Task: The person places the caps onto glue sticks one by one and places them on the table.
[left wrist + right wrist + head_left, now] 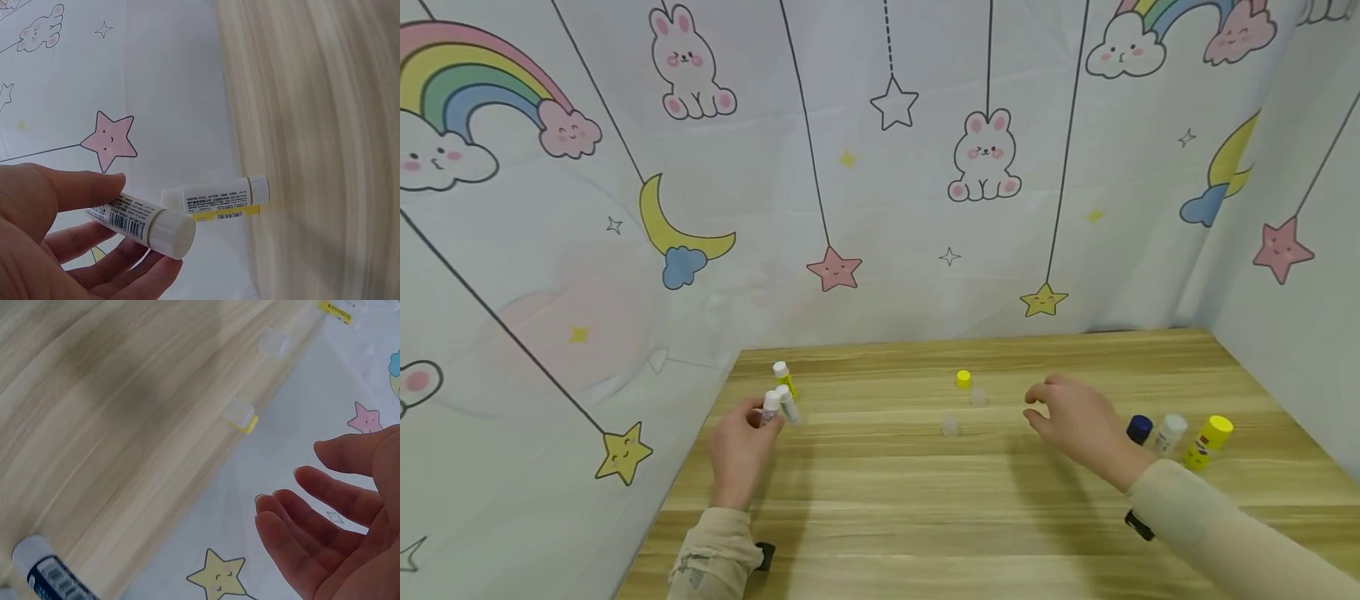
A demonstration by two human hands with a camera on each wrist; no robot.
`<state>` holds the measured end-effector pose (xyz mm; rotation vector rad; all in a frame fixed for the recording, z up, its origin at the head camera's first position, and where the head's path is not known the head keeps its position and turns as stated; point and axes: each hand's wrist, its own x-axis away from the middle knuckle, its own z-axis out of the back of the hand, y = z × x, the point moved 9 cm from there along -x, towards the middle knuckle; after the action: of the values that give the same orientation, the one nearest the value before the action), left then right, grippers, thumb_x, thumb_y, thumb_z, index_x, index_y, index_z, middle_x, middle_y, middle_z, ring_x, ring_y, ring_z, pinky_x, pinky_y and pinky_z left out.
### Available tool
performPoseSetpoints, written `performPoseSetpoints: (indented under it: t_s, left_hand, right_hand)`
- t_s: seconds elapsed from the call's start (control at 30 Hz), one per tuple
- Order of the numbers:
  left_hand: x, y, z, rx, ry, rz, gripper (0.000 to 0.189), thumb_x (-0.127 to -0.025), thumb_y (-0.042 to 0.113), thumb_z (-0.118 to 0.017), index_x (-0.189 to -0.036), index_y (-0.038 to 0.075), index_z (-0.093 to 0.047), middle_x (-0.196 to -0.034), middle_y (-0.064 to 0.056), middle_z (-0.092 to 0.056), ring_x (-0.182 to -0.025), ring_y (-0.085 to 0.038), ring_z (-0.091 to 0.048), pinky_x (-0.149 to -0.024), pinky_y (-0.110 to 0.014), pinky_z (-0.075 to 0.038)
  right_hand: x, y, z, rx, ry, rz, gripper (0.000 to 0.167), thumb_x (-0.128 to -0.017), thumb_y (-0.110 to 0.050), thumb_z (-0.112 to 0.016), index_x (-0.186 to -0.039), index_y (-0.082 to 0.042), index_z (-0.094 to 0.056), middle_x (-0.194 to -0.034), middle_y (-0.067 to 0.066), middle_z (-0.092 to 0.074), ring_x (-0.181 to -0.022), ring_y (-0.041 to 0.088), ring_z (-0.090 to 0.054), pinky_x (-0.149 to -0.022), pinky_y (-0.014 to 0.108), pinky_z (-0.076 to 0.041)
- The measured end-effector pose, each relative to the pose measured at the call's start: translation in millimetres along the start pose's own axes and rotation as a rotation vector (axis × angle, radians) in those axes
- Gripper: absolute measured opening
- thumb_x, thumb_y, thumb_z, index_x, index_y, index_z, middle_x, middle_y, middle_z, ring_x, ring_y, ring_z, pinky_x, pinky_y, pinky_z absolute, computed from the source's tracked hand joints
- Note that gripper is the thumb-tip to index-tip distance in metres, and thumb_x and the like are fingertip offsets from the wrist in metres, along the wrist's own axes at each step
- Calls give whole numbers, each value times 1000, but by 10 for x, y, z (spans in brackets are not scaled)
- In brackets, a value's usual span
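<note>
At the table's left side my left hand (741,450) grips a white glue stick (134,222) between thumb and fingers; its printed barcode label and round white end show in the left wrist view. Right beside it stand another white glue stick (788,406) and a yellow one with a white top (782,377). My right hand (1078,423) hovers over the right half of the table, holding nothing, its fingers loosely bent and the thumb apart. Left of it lie a yellow cap (963,379) and two translucent caps, one nearer (951,426) and one farther (978,397).
Behind my right wrist stand a glue stick with a dark blue top (1139,429), a whitish one (1170,433) and a yellow one (1210,440). The wood-grain table (895,517) meets a printed curtain (895,308) at its back and sides.
</note>
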<state>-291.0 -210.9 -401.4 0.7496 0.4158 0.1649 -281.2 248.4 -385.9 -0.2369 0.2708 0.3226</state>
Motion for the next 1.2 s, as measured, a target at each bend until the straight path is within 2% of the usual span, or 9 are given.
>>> performPoseSetpoints:
  t_s: [0.27,0.57,0.83,1.07,1.2]
  left_hand:
    - [52,36,-9,-6,-7,-9,28,-87,18,-79,-113,7,-74,-84,-9,-69,-69,-24,-60,-59,-35,-45]
    - [68,131,3,-4,17,-61,28,-86,18,-80,-112,7,-75,-84,-10,-70,-70,-25,-62,-60,-39,-46]
    - [58,153,7,-33,15,-59,31,-88,23,-79,-114,8,-75,-80,-6,-68,-65,-21,-58,-58,-36,-44]
    - [39,250,8,-25,34,-85,30,-86,20,-80,-113,7,-75,-81,-7,-69,-64,-21,-59,-57,-36,-44]
    - [30,314,-23,-8,37,-93,32,-85,20,-82,-113,7,-75,-81,-8,-70,-66,-22,-60,-58,-37,-46]
  right_hand:
    - [-60,-103,-243,-41,-52,-9,17,-87,-22,-79,-99,-11,-77,-89,1,-65,-74,15,-61,-62,36,-54]
    - [-189,-238,-487,-87,-78,-10,17,-87,-22,-78,-100,-11,-77,-88,0,-64,-77,16,-60,-64,36,-52]
    - [-284,-415,-662,-126,-106,17,22,-87,-20,-78,-105,-8,-76,-90,4,-66,-79,18,-62,-67,37,-53]
    - [-331,-538,-726,-155,-67,46,27,-85,-16,-79,-109,-6,-74,-94,8,-66,-80,21,-62,-71,42,-54]
    - [-359,-580,-778,-163,-51,64,31,-83,-13,-79,-112,-5,-73,-96,8,-65,-76,18,-57,-68,38,-52]
